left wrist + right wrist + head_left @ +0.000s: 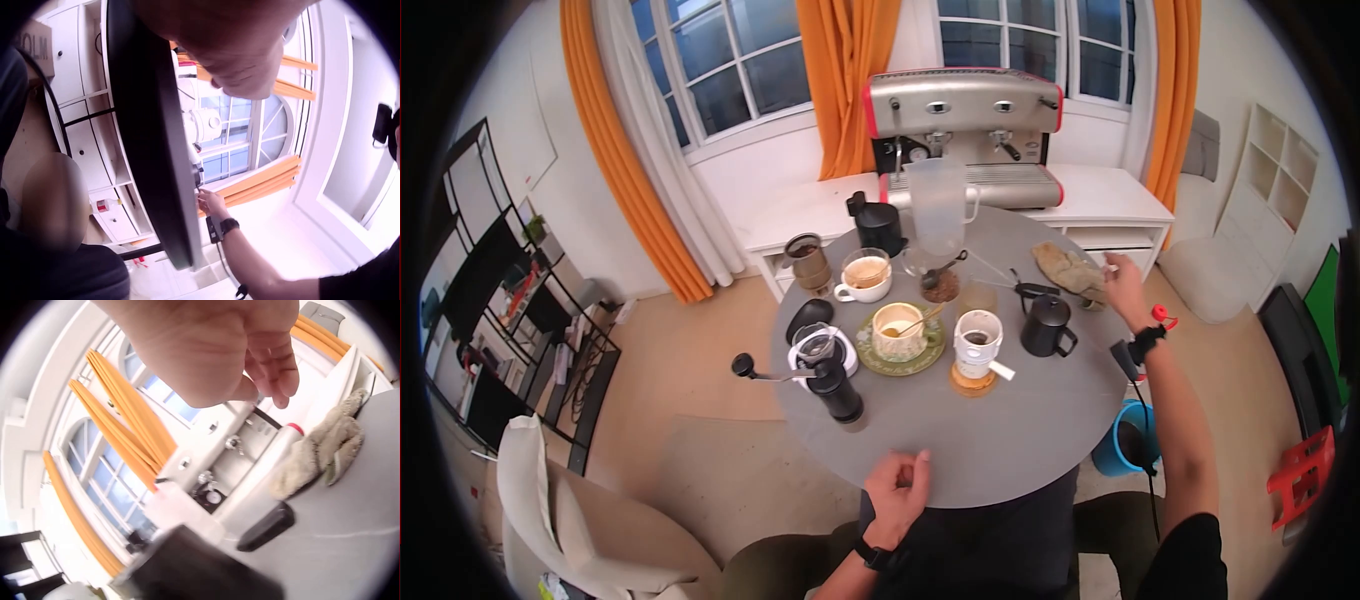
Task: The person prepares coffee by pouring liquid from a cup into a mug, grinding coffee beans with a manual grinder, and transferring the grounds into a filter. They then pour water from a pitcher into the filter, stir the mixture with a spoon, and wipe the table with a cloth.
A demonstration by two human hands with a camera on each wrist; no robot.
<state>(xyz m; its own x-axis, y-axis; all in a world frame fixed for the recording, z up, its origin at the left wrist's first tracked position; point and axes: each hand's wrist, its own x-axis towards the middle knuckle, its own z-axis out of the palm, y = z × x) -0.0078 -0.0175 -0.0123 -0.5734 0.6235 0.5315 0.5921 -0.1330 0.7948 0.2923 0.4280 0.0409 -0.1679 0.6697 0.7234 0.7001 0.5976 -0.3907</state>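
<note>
My right hand [1125,287] hovers at the table's right side, beside a crumpled beige cloth [1062,268]. In the right wrist view its fingers [284,378] hang loosely bent above the cloth [322,447], with nothing in them. Just left of that hand stand a small black pitcher [1048,328] and a black-handled tool [1035,290]. Over the near table edge my left hand [897,490] rests, fingers loosely curled and holding nothing. Ahead of it are a black hand grinder [837,392] with a crank and a white dripper [978,340] on a wooden base.
A patterned cup [897,332] with a spoon sits on a green saucer [870,365]. Behind are a coffee cup [865,275], a clear plastic jug [937,205] and a black container [877,225]. An espresso machine [965,125] stands beyond; a blue bucket [1112,455] is below right.
</note>
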